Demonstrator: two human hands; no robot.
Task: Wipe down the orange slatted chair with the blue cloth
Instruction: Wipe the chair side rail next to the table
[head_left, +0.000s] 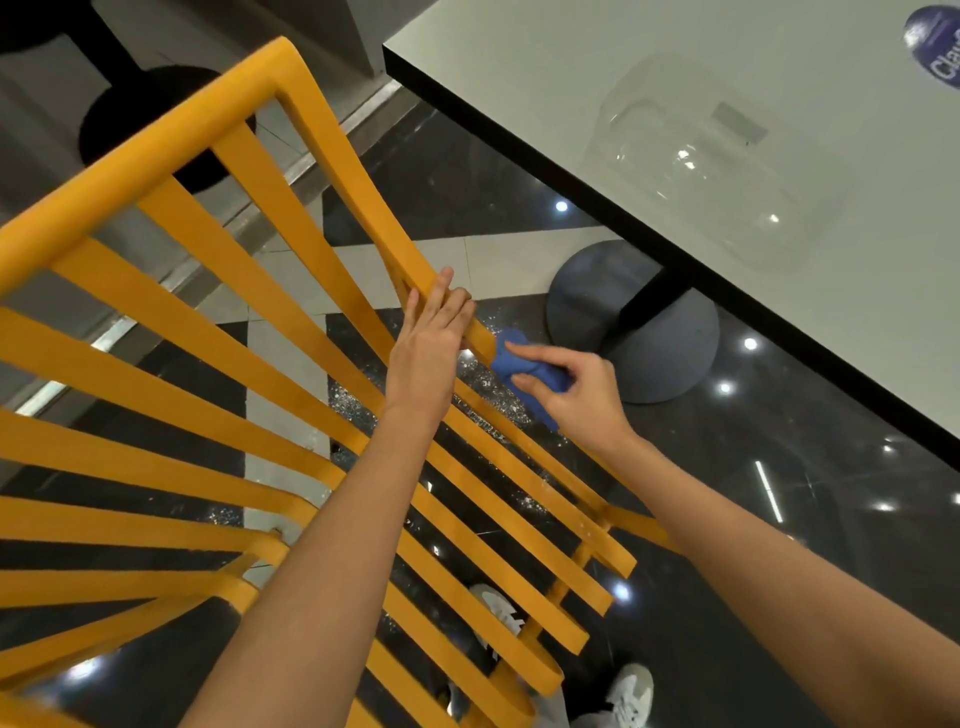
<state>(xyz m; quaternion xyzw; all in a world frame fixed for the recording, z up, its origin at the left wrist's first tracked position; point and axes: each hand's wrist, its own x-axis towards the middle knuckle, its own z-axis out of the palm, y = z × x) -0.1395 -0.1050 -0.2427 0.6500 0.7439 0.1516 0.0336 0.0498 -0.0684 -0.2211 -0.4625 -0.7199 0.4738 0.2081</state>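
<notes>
Head view looks down through the orange slatted chair (218, 332), which fills the left and middle of the frame, its slats fanning out from lower left and its frame rail running diagonally from upper left toward the centre. Left hand (428, 345) lies on that outer rail, fingers (441, 291) straight and pointing up along it, the palm side pressed to the slat and the thumb side tucked against the rail's far edge; it is flat on the wood rather than curled round it. Just beside it, to the right and slightly lower, the right hand (576, 389) holds the blue cloth (524, 379), bunched into a wad. The cloth sits under the forefinger and against the thumb, pinched between them, with the other fingers curled behind it; a fold of cloth sticks out beyond the fingertips at upper left and touches the rail's outer edge right below the left hand, and another fold hangs out below the thumb. Both forearms reach in from the bottom edge. A pale worktop (675, 78) with a dark edge crosses the upper right, carrying a clear plastic container (717, 166) and a dark blue round sticker (935, 41) at the corner. Its round grey base (649, 322) stands on the glossy dark floor (779, 493), near the cloth. White shoes (631, 693) show at the bottom between the slats.
</notes>
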